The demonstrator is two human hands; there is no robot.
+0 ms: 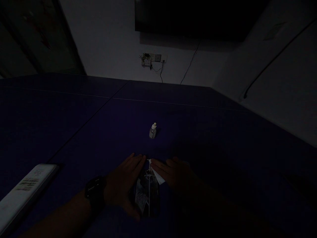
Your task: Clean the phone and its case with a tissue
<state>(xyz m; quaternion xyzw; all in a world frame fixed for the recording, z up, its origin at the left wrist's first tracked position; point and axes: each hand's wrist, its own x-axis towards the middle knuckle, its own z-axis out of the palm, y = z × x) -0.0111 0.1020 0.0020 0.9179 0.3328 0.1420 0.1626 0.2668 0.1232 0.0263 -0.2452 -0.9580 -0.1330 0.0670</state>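
A dark, phone-shaped slab [149,195] with a grey picture and a pale line down its middle lies flat before me; dim light hides whether it is a phone or its case. My left hand [126,185], a dark watch [94,191] on its wrist, rests along the slab's left side with fingers stretched forward and thumb apart. At the upper right corner my right hand [174,173] presses a folded white tissue or cloth [158,177] on the slab, its fingers together. Just beyond both hands stands a small bottle [153,131] with a white dropper-like cap.
The dark purple table [119,119] has seams across it. A long white box [27,193] with print lies at the left. At the back, a wall holds power sockets [151,59] with cables, below a large black screen [193,19].
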